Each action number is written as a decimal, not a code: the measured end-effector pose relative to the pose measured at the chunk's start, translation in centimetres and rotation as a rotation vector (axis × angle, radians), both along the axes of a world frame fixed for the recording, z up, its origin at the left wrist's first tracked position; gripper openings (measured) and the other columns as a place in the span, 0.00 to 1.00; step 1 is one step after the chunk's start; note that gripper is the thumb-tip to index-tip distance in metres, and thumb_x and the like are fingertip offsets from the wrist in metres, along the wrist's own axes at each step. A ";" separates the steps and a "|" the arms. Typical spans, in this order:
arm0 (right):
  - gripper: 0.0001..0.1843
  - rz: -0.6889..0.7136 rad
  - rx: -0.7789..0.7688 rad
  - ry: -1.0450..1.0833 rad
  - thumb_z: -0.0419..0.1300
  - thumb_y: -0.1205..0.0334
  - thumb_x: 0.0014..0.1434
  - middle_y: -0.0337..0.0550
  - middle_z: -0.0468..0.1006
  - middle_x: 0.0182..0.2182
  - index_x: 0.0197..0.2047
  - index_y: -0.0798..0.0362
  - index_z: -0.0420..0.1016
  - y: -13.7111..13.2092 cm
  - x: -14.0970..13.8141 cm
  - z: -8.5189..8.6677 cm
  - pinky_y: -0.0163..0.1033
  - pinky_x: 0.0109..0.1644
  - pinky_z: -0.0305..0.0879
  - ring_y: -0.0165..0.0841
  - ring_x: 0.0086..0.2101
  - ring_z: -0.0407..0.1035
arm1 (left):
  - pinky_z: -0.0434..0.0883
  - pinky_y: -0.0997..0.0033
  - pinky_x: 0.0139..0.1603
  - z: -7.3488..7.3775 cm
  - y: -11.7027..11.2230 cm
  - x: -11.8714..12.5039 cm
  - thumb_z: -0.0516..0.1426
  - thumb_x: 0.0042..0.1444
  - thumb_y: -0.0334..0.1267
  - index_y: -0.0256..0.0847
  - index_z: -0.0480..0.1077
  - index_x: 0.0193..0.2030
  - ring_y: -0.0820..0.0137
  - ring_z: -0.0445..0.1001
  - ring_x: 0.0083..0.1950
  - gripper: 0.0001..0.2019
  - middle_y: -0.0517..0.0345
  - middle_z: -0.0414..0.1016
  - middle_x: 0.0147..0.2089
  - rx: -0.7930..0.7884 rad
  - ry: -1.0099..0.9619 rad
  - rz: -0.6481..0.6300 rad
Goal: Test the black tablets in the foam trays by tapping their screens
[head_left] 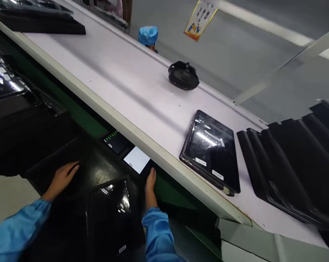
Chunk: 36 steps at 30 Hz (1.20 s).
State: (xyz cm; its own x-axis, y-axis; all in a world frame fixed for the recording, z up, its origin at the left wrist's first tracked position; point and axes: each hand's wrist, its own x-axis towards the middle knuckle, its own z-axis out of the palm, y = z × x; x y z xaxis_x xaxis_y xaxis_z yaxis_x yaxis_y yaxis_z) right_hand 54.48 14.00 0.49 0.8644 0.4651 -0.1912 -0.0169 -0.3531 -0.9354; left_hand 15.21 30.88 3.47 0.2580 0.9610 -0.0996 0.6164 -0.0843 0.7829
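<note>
My left hand (pixel 62 180) hovers over or rests on a dark work surface, its fingers stretched out and holding nothing I can see. Beside the right edge of a lit white screen (pixel 137 160) is my right hand (pixel 150 181), fingers extended; whether it touches the screen's dark frame I cannot tell. Left of that screen, a black display (pixel 115 141) shows green bars. Between my forearms lies a glossy black panel (pixel 109 214) with a small white label near its lower edge.
A pale shelf (pixel 131 87) slants across the view. On it are stacked glossy black panels (pixel 212 145), a round black object (pixel 183 75) and a row of black panels (pixel 289 163). More dark panels (pixel 6 80) lie at left. A person in a blue cap (pixel 148 35) is beyond.
</note>
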 end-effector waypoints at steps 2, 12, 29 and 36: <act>0.36 0.007 -0.055 -0.007 0.48 0.38 0.63 0.55 0.72 0.61 0.62 0.56 0.69 -3.0 -2.6 -0.4 0.49 0.68 0.57 0.44 0.63 0.63 | 0.60 0.40 0.69 -1.4 -5.3 -5.7 0.47 0.56 0.62 0.46 0.69 0.57 0.47 0.66 0.65 0.30 0.45 0.73 0.59 0.105 0.254 0.090; 0.22 0.675 -0.342 -0.542 0.59 0.53 0.64 0.54 0.58 0.70 0.57 0.53 0.77 -9.4 -12.5 0.5 0.60 0.70 0.50 0.50 0.70 0.47 | 0.64 0.45 0.66 -2.4 -21.9 -6.0 0.48 0.62 0.49 0.50 0.74 0.54 0.53 0.71 0.61 0.20 0.51 0.74 0.59 0.134 0.242 -0.168; 0.17 0.505 -0.363 -0.621 0.55 0.61 0.64 0.66 0.64 0.64 0.50 0.61 0.77 -4.4 -14.6 -0.6 0.62 0.69 0.42 0.52 0.65 0.55 | 0.52 0.37 0.67 -3.1 -17.0 2.2 0.51 0.63 0.47 0.35 0.70 0.55 0.46 0.62 0.61 0.21 0.37 0.68 0.55 0.129 0.464 0.208; 0.24 0.602 -0.325 -0.559 0.51 0.55 0.66 0.60 0.59 0.69 0.57 0.61 0.76 -5.5 -13.6 0.0 0.53 0.67 0.54 0.49 0.64 0.59 | 0.63 0.48 0.61 -3.5 -16.4 2.5 0.48 0.62 0.41 0.32 0.71 0.49 0.50 0.67 0.54 0.17 0.38 0.67 0.47 0.137 0.434 0.096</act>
